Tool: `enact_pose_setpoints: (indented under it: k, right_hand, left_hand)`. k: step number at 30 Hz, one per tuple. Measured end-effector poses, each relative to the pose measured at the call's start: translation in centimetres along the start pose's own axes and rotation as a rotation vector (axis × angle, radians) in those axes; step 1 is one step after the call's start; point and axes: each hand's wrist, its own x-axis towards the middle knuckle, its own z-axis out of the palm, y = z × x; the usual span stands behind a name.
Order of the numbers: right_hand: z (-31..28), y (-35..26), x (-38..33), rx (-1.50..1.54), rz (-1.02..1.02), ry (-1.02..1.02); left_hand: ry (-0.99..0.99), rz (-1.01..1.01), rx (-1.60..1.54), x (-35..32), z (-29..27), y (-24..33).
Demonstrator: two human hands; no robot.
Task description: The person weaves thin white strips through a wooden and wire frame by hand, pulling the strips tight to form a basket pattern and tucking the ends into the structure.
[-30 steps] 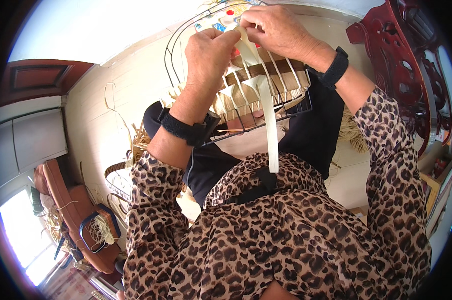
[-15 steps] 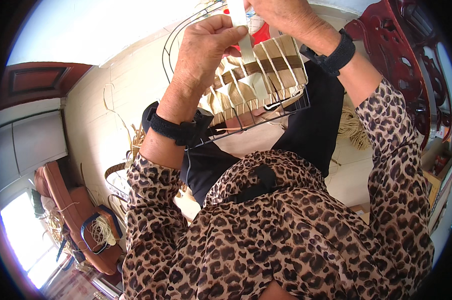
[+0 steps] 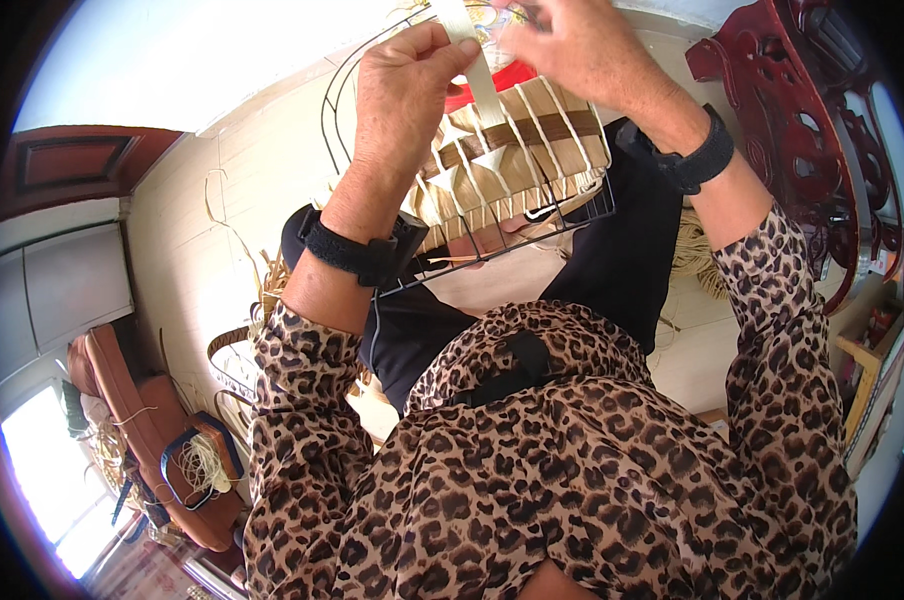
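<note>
A person's left hand [image 3: 404, 95] pinches a pale flat strip [image 3: 484, 88] between thumb and fingers. The strip slants down to a wire-framed basket [image 3: 562, 112], which sits tilted between the person's knees; pale cords cross its tan side and a dark brown band [image 3: 520, 140]. The right hand [image 3: 572, 55] is raised just beside the strip, its fingertips blurred, so I cannot tell whether they grip anything. Something red [image 3: 515, 74] shows behind the strip. Both wrists wear black straps [image 3: 344, 250].

Right-hand fingers [image 3: 522, 43] somewhat blurry
</note>
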Motion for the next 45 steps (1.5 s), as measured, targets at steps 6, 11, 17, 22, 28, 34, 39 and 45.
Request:
enact_pose_setpoints:
  k: [6, 11, 17, 22, 28, 34, 39, 45]
  right_hand:
    - [2.1, 0.7, -0.5, 0.119, -0.055, -0.249]
    - [0.1, -0.7, -0.2, 0.179, -0.09, -0.34]
    - [1.3, -2.2, -1.4, 0.283, 0.03, -0.06]
    - [2.5, -1.1, 0.0, -0.003, -0.458, 0.152]
    - [2.7, 0.1, 0.8, -0.097, -0.448, 0.068]
    - [2.4, -0.8, 0.2, 0.166, -0.279, 0.057]
    - [1.8, -1.0, 0.1, -0.086, -0.226, -0.031]
    - [1.5, -1.2, 1.0, -0.078, -0.314, -0.032]
  left_hand:
    - [-0.015, -0.065, 0.101, 0.0, -0.3, 0.4]
    - [-0.03, -0.144, 0.032, -0.2, -0.8, 0.7]
    - [-0.089, -0.261, -0.094, 0.1, -0.9, 0.9]
    - [-0.178, -0.233, -0.086, 0.1, -1.5, 0.7]
    - [-0.201, -0.259, -0.14, 0.0, -2.1, 0.5]
    - [-0.117, -0.234, -0.253, 0.0, -1.2, 0.0]
    - [-0.067, -0.159, -0.158, 0.1, -0.6, 0.3]
    - [-0.033, -0.125, -0.166, -0.2, 0.0, 1.0]
